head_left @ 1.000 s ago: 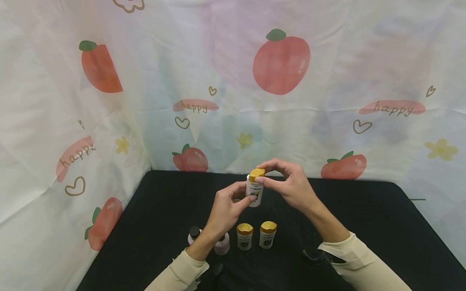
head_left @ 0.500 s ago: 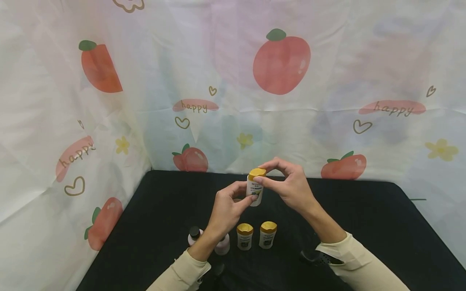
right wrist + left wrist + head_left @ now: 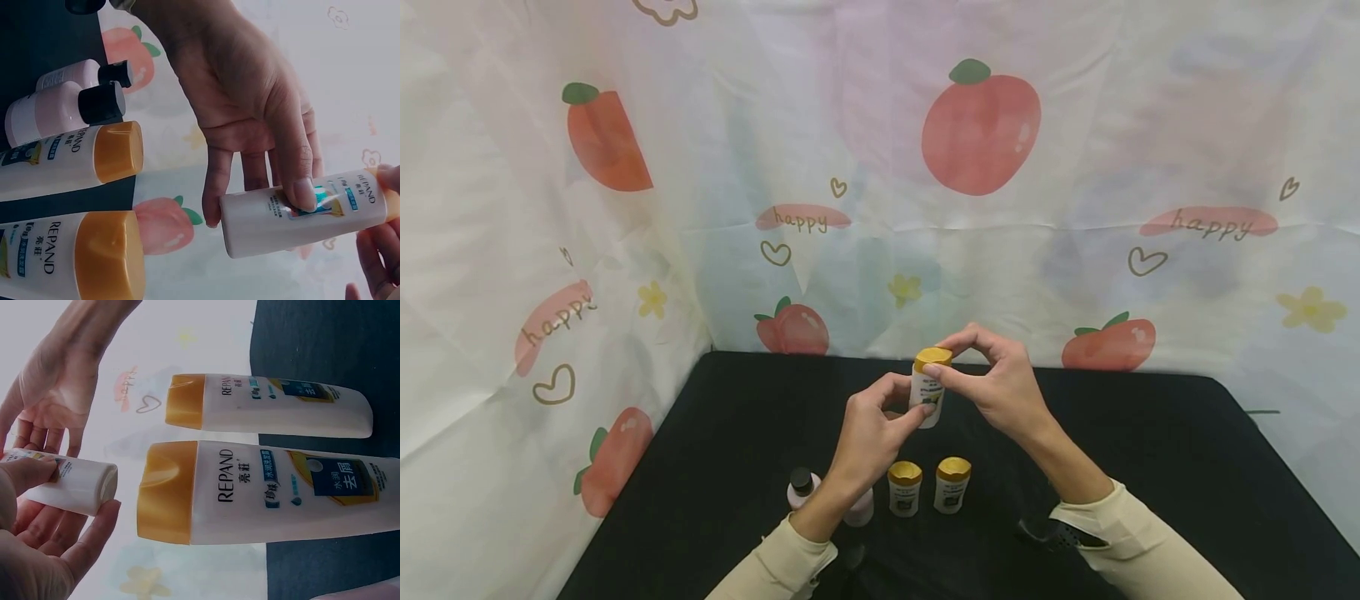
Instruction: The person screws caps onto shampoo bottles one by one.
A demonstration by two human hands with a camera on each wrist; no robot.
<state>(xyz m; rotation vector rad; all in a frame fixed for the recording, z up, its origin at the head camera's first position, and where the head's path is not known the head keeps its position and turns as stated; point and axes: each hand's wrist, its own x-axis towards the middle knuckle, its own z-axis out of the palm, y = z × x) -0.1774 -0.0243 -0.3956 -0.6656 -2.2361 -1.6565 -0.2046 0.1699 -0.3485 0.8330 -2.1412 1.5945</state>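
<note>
A white shampoo bottle [image 3: 925,387] with a gold cap [image 3: 934,357] is held above the black table, slightly tilted. My left hand [image 3: 868,429] grips its lower body, thumb across the front label, as the right wrist view also shows. From the other side, my right hand [image 3: 1003,383] pinches the cap between thumb and fingers. The cap sits on the bottle. In the left wrist view, the bottle's base [image 3: 107,489] points toward the standing bottles. Two matching shampoo bottles, one [image 3: 904,492] nearer my left forearm and another [image 3: 952,487] to its right, stand upright below the hands.
Two pinkish bottles with black caps, one [image 3: 44,115] in front of the other [image 3: 69,75], stand left of the shampoo bottles; my left forearm partly hides them in the head view. A printed fabric backdrop [image 3: 880,275] rises behind the black table [image 3: 760,408].
Both hands and the held bottle have shifted very slightly to the right. Their grips look the same, and the standing bottles have stayed in place.
</note>
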